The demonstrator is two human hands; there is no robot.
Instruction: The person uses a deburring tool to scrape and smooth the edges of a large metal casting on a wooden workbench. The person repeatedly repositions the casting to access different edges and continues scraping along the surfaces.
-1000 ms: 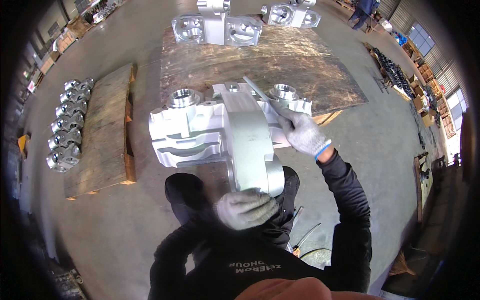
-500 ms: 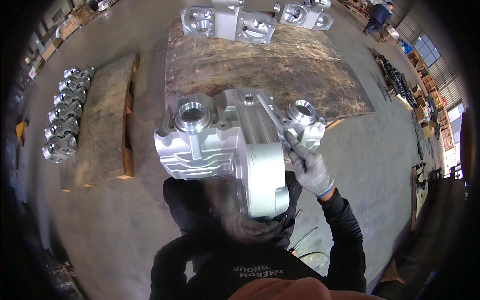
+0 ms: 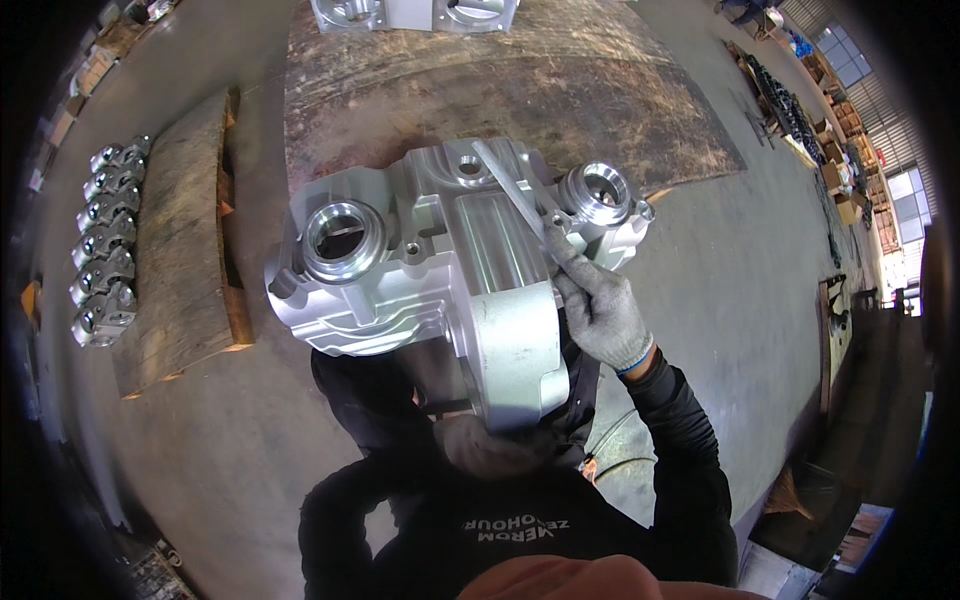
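Observation:
A large silver metal casting [image 3: 400, 300], with two round machined bores and a ribbed side, is held up in front of my body. My right hand [image 3: 605, 310], in a grey knit glove, is closed around a slim, flat grey file [image 3: 515, 200]. The file slants across the casting's upper face, between the middle block and the right bore. In shadow at the casting's near end is my gloved left hand [image 3: 485, 445], wrapped against its underside. Part of its fingers is hidden by the casting.
A worn wooden board [image 3: 480, 100] lies ahead, bearing another silver casting [image 3: 405, 14] at its far edge. On the left, several similar castings [image 3: 105, 245] stand in a row beside a wooden pallet [image 3: 180, 250]. A cable [image 3: 620, 460] lies on the floor at right.
My view has tilted down and shifted, so the far castings have slid up out of sight in part. The casting is turned slightly, and my right hand with the file has moved a little along it.

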